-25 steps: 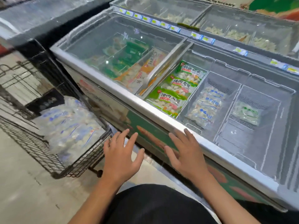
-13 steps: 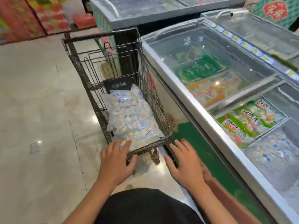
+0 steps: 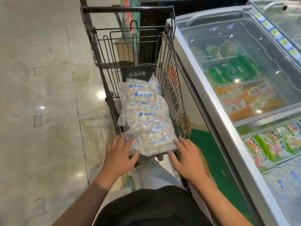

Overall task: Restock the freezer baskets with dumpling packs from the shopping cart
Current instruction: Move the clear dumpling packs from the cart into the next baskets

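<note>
Fig.: my view down onto the shopping cart (image 3: 176,88), parked w/ its right wall just beside the chest freezer (image 3: 216,121); open floor (image 3: 40,111) lies on the left. Dumpling packs (image 3: 146,118) are stacked along the cart bed, nearest pack at the near rim. Left hand (image 3: 119,158) and right hand (image 3: 187,159) both spread, fingers straight, gripping nothing; left fingertips over the near pack's corner, contact unclear. Vs. 0.5 s ago: view has swung left, cart now centred, both hands have advanced to the rim.
</note>
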